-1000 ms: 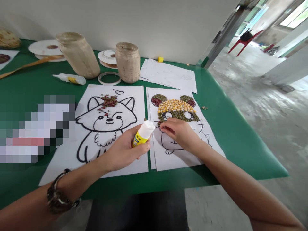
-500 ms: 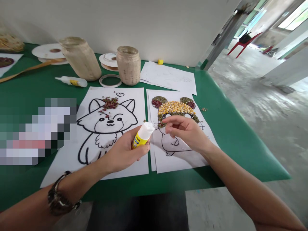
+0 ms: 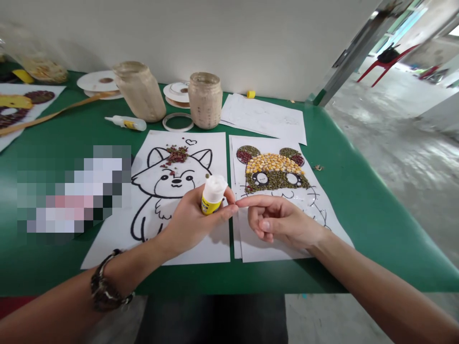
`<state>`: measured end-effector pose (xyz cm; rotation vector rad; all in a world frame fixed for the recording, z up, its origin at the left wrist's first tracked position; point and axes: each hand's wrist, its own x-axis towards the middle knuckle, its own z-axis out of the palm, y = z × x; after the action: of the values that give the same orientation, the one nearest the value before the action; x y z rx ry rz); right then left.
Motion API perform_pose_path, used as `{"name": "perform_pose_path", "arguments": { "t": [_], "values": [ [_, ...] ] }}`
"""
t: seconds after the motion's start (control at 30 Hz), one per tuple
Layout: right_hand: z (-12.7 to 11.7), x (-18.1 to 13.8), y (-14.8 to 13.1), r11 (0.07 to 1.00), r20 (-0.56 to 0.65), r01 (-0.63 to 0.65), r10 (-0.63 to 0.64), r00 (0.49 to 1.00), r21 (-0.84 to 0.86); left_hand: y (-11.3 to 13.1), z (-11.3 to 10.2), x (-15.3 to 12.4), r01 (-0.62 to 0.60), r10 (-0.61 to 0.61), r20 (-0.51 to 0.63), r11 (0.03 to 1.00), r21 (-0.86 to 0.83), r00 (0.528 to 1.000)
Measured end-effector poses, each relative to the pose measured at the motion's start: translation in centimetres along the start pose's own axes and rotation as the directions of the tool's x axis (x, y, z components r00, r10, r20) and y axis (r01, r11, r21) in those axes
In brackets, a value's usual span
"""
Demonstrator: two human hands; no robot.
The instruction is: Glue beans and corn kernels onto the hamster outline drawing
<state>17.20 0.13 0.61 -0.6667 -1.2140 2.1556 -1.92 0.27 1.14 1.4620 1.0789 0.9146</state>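
Note:
My left hand [image 3: 191, 217] is closed around a yellow-and-white glue stick [image 3: 214, 191], its white end tilted up. A small dark bean [image 3: 207, 176] shows at the edge of that end. With its index finger stretched out, my right hand [image 3: 283, 217] touches the fingertips of my left; its other fingers are curled, and nothing shows in them. Below the hands lie a fox drawing [image 3: 143, 210] with loose red and green beans [image 3: 176, 154] on its forehead, and a hamster drawing [image 3: 233, 239] partly covered with corn kernels [image 3: 274, 163] and green beans [image 3: 278, 180].
Two beige jars [image 3: 205, 101] [image 3: 141, 91] stand by the wall, near ribbon spools [image 3: 95, 81] and a tape ring [image 3: 178, 114]. A glue bottle [image 3: 127, 123] lies left of them. More paper sheets [image 3: 265, 117] and a yellow cap [image 3: 250, 94] are at the back. A blurred-out object [image 3: 79, 191] lies left.
My right hand has moved down from over the hamster's face, its index finger now meeting my left fingertips. The glue stick stands more upright. The view has shifted left.

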Motion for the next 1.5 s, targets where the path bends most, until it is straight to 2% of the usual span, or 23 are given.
{"name": "perform_pose_path", "arguments": {
  "t": [0.27,0.33,0.47,0.67,0.8,0.87,0.9,0.97,1.03,1.1,1.17,1.3,1.5],
  "values": [
    [-0.1,-0.2,-0.1,0.999,0.023,0.014,-0.013,1.000,-0.033,0.5,-0.2,-0.2,0.041,-0.040,-0.037,0.999,0.028,0.999],
    [-0.1,-0.1,-0.3,0.999,-0.022,0.030,-0.031,0.999,-0.040,0.4,-0.2,-0.1,0.012,-0.011,-0.063,1.000,0.019,0.998],
    [-0.2,0.0,-0.6,0.999,-0.186,0.038,-0.043,0.982,-0.029,0.3,-0.3,0.4,-0.063,0.061,-0.148,0.998,-0.009,0.987],
    [-0.5,0.3,-0.5,0.996,-0.318,0.062,-0.079,0.945,-0.064,0.7,-0.3,0.6,0.058,-0.064,-0.152,0.997,-0.046,0.986],
    [-0.7,0.2,-0.7,0.966,-0.374,0.014,-0.114,0.921,-0.259,0.8,-0.4,0.5,0.096,-0.098,-0.175,0.995,-0.017,0.980],
    [-0.8,0.0,-1.0,0.857,-0.393,-0.027,-0.208,0.896,-0.514,0.5,-0.4,0.5,0.065,-0.066,-0.183,0.998,-0.008,0.981],
    [-1.0,-0.1,-1.2,0.740,-0.378,-0.039,-0.296,0.877,-0.671,0.4,-0.4,0.4,0.051,-0.051,-0.168,0.999,-0.001,0.984],
    [-1.4,-0.3,-1.4,0.403,-0.261,-0.053,-0.480,0.838,-0.913,0.1,-0.2,0.2,0.037,-0.034,-0.111,0.999,0.025,0.993],
    [-1.9,-0.3,-1.2,0.101,-0.102,-0.055,-0.554,0.826,-0.993,-0.1,-0.1,0.1,0.000,0.002,-0.033,0.999,0.054,0.999],
    [-2.3,-0.3,-0.9,-0.057,-0.009,-0.046,-0.523,0.852,-0.997,-0.1,0.1,0.1,-0.039,0.038,0.004,0.997,0.070,0.999],
    [-2.6,-0.2,-0.5,-0.118,0.015,-0.048,-0.485,0.874,-0.992,-0.1,0.2,0.2,-0.039,0.040,-0.009,0.995,0.089,0.999],
    [-2.7,0.0,-0.1,-0.169,0.020,-0.065,-0.462,0.887,-0.983,0.1,0.3,0.3,0.020,-0.012,-0.056,0.990,0.142,0.998],
    [-2.8,0.0,0.0,-0.237,0.044,-0.080,-0.476,0.878,-0.968,0.1,0.2,0.3,0.063,-0.061,-0.014,0.989,0.133,0.998]
  ]
}}
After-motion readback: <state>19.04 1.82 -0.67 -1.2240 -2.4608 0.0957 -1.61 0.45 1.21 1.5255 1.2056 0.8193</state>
